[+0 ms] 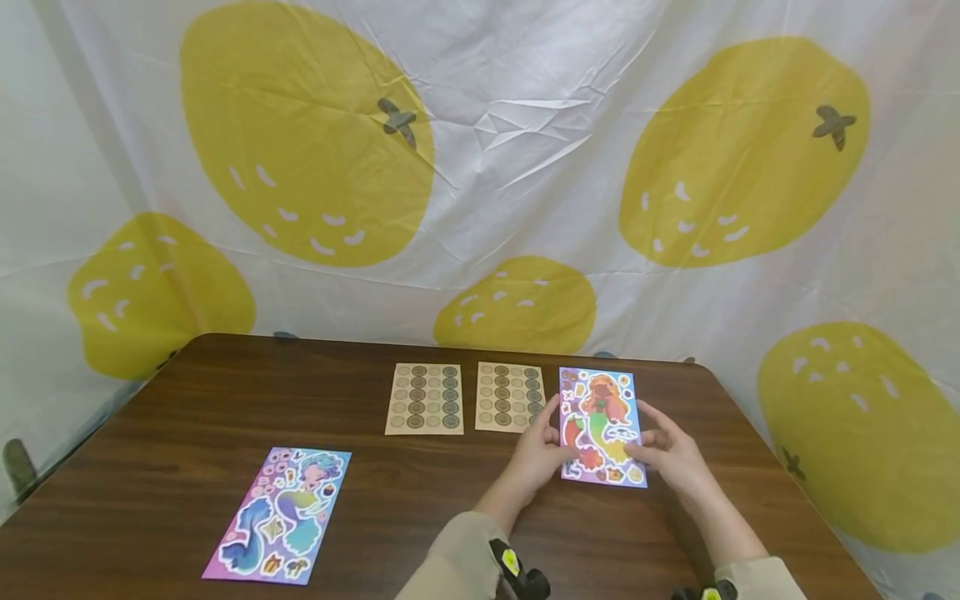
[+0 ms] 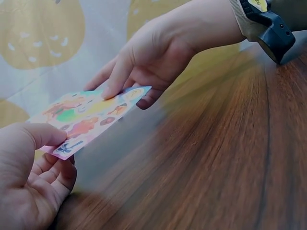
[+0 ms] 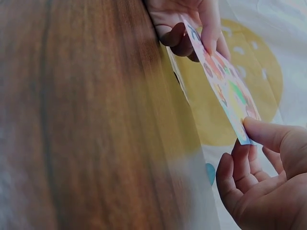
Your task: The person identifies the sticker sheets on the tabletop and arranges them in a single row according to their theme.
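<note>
Both hands hold one mermaid sticker sheet (image 1: 600, 427) above the right part of the table. It shows an orange-haired mermaid with a green and yellow tail on a pink-purple ground. My left hand (image 1: 538, 450) pinches its left edge, thumb on top and fingers curled beneath. At the opposite edge my right hand (image 1: 672, 454) pinches it the same way. In the left wrist view the sheet (image 2: 84, 115) is raised over the wood, roughly flat. From the right wrist the sheet (image 3: 223, 81) is seen at a slant between both thumbs.
A second mermaid sticker sheet (image 1: 281, 517), blue-haired, lies at the front left of the brown table (image 1: 150, 442). Two tan sheets of round stickers, a left one (image 1: 424, 398) and a right one (image 1: 510, 397), lie near the back edge. A lemon-print cloth (image 1: 517, 167) hangs behind.
</note>
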Action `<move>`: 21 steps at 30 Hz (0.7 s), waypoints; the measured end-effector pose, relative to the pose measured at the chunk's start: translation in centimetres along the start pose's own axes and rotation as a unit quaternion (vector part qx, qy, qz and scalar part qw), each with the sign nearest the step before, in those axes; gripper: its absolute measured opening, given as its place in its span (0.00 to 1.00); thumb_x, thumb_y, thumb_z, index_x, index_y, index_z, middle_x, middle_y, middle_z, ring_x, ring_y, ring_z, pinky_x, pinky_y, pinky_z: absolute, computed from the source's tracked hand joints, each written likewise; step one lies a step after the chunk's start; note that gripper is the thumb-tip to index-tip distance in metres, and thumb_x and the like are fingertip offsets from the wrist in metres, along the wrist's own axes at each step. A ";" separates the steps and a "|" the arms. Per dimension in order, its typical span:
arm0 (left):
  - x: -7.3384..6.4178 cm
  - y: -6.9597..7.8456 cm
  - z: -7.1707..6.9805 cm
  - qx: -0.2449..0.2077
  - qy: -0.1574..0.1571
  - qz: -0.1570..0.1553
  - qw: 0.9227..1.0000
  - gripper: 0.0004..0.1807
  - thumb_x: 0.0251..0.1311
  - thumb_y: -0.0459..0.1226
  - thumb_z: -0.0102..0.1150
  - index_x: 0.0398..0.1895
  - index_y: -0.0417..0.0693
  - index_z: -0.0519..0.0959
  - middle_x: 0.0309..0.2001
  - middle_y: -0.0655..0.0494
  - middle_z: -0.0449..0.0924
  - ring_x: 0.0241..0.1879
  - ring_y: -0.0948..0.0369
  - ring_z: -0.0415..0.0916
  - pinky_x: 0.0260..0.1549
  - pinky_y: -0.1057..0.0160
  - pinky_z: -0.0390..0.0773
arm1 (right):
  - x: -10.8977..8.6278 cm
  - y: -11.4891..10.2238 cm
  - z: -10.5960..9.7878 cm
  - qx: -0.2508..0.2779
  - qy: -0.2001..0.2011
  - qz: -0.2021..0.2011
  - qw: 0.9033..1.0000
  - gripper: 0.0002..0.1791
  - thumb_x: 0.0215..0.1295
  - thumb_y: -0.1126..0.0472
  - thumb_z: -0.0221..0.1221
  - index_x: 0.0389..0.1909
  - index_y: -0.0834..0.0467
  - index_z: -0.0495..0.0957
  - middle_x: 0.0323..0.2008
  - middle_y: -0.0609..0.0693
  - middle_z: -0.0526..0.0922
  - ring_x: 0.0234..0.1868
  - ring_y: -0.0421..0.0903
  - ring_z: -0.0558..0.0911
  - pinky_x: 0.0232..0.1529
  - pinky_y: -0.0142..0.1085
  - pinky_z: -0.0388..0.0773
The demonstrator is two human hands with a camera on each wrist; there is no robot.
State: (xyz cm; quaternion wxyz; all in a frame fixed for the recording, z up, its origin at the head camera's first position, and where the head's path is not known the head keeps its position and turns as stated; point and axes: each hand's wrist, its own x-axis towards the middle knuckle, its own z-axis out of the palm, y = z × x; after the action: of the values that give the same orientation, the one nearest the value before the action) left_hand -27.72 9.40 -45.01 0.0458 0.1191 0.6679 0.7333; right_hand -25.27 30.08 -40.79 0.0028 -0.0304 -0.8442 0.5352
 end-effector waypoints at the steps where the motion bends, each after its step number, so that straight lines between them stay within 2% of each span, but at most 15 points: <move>1: 0.0 0.0 -0.1 -0.002 -0.003 0.000 1.000 0.51 0.47 0.20 0.64 0.75 0.54 0.55 0.25 0.53 0.77 0.23 0.62 0.73 0.27 0.66 0.79 | 0.0 0.0 0.0 0.001 -0.003 -0.002 1.000 0.43 0.63 0.63 0.62 0.75 0.54 0.51 0.39 0.58 0.79 0.35 0.49 0.81 0.37 0.38 0.78; 7: -0.2 0.0 -0.8 -0.034 -0.029 0.006 0.999 0.51 0.47 0.19 0.62 0.75 0.50 0.53 0.28 0.51 0.79 0.27 0.61 0.77 0.31 0.64 0.81 | -0.1 -0.2 0.3 0.011 -0.017 -0.017 1.000 0.44 0.62 0.65 0.63 0.75 0.55 0.50 0.36 0.57 0.78 0.34 0.50 0.80 0.35 0.38 0.79; 10: -0.4 0.1 -1.2 -0.042 -0.032 0.006 0.999 0.51 0.46 0.18 0.61 0.75 0.51 0.54 0.27 0.51 0.79 0.25 0.62 0.75 0.27 0.66 0.79 | -0.1 -0.2 0.3 0.016 -0.023 -0.029 0.999 0.44 0.61 0.67 0.63 0.75 0.55 0.50 0.35 0.58 0.78 0.34 0.50 0.80 0.35 0.39 0.80; 14: -0.7 0.2 -1.7 -0.029 -0.029 0.009 0.999 0.50 0.47 0.19 0.62 0.74 0.52 0.55 0.24 0.52 0.77 0.20 0.64 0.69 0.21 0.69 0.74 | -0.2 -0.3 0.4 0.020 -0.030 -0.041 0.999 0.44 0.60 0.67 0.63 0.74 0.55 0.51 0.35 0.58 0.77 0.33 0.51 0.80 0.35 0.40 0.80; 21: -1.1 0.2 -2.3 -0.055 -0.040 0.000 0.998 0.50 0.47 0.18 0.59 0.75 0.51 0.54 0.25 0.52 0.78 0.22 0.63 0.73 0.20 0.69 0.75 | -0.4 -0.5 0.8 0.026 -0.039 -0.039 0.998 0.45 0.59 0.67 0.64 0.74 0.54 0.52 0.34 0.58 0.77 0.33 0.52 0.80 0.35 0.40 0.80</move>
State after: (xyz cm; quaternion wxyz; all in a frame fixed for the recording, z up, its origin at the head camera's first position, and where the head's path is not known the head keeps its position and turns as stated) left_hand -27.15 6.86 -45.14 0.0794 0.1459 0.6238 0.7637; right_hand -24.91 29.11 -40.72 -0.0083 0.0232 -0.8299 0.5573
